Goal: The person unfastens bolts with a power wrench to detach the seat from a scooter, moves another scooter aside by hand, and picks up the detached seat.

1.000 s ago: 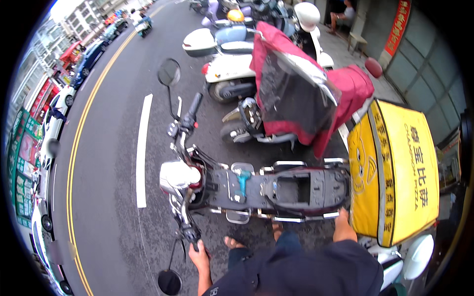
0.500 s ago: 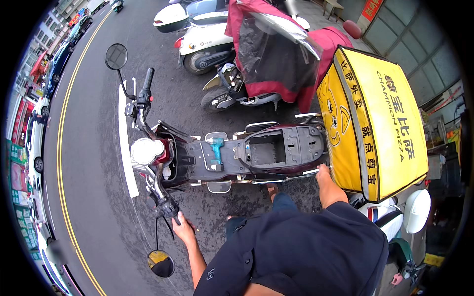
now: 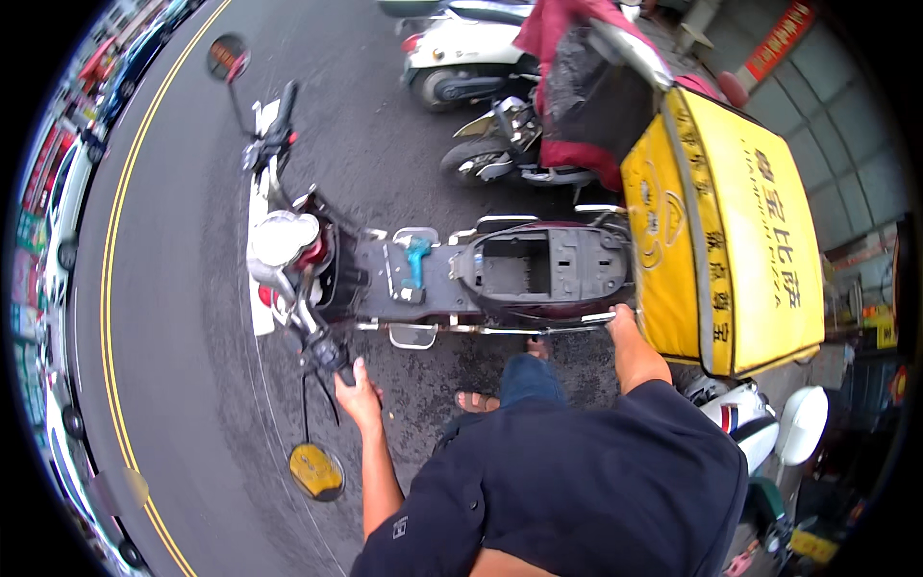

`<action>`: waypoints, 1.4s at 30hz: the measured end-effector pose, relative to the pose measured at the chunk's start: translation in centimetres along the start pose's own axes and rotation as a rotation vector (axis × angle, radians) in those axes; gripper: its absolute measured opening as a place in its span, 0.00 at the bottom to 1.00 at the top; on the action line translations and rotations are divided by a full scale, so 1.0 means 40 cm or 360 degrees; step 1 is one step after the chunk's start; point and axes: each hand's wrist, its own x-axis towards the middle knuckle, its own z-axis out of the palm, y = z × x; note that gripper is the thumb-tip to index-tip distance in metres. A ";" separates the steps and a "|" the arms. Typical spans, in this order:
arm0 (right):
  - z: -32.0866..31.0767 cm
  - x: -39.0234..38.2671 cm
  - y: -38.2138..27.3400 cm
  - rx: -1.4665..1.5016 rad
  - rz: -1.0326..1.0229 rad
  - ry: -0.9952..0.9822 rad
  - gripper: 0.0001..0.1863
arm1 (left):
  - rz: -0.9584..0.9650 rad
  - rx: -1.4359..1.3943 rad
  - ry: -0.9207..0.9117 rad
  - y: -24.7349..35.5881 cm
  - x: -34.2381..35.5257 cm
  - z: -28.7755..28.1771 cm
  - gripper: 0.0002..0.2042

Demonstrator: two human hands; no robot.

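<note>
A dark red scooter [image 3: 567, 309] stands across my front, its handlebars to the left and its seat area uncovered, showing an open storage well [image 3: 514, 269]. My left hand [image 3: 360, 396] is closed on the end of the near handlebar grip [image 3: 330, 352]. At the rear, my right hand [image 3: 622, 322] grips the chrome side rail [image 3: 598, 318]. On the footboard [image 3: 437, 279] lies a teal cordless drill [image 3: 414, 269] beside a thin metal rod [image 3: 390, 278]. A big yellow delivery box [image 3: 760, 240] sits behind the seat area.
Beyond the scooter stand parked scooters, one a white scooter [image 3: 471, 48], one under a maroon cover [image 3: 586, 106]. Another white scooter [image 3: 745, 418] is close at my right. Yellow lines [image 3: 108, 317] mark the road at left, with cars [image 3: 62, 250] past them.
The scooter has rolled forward, leftward, past the parked scooters and over the white road line. Both hands keep their grips. A sandalled foot shows more fully below, and the view has shifted.
</note>
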 end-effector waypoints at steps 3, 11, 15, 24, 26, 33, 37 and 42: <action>0.028 0.043 0.007 -0.0206 -0.0023 -0.0026 0.05 | -0.0106 0.0025 0.0078 0.011 0.001 0.027 0.14; 0.091 -0.012 0.082 -0.0051 -0.0022 0.0612 0.23 | -0.0054 -0.0049 0.0212 -0.012 -0.037 0.081 0.17; 0.069 -0.167 0.013 -0.0612 0.0072 0.0334 0.22 | -0.0081 -0.0162 0.0294 -0.029 -0.049 0.117 0.17; 0.099 -0.123 0.010 -0.0259 -0.0028 -0.0107 0.25 | 0.0086 -0.0443 0.0175 -0.079 -0.049 0.070 0.12; 0.073 -0.059 0.025 -0.0288 0.0044 -0.0025 0.24 | -0.0007 -0.0308 0.0025 -0.050 -0.071 -0.006 0.13; 0.087 -0.015 0.004 -0.0636 -0.0160 -0.0010 0.24 | -0.0112 0.0608 -0.0364 0.211 0.081 -0.425 0.09; 0.161 -0.029 0.040 -0.1140 -0.0418 0.0044 0.28 | -0.0036 0.0855 -0.0419 0.269 0.189 -0.574 0.08; 0.162 -0.003 0.018 -0.1178 -0.0414 0.0121 0.30 | -0.0144 0.1002 -0.0415 0.294 0.138 -0.513 0.12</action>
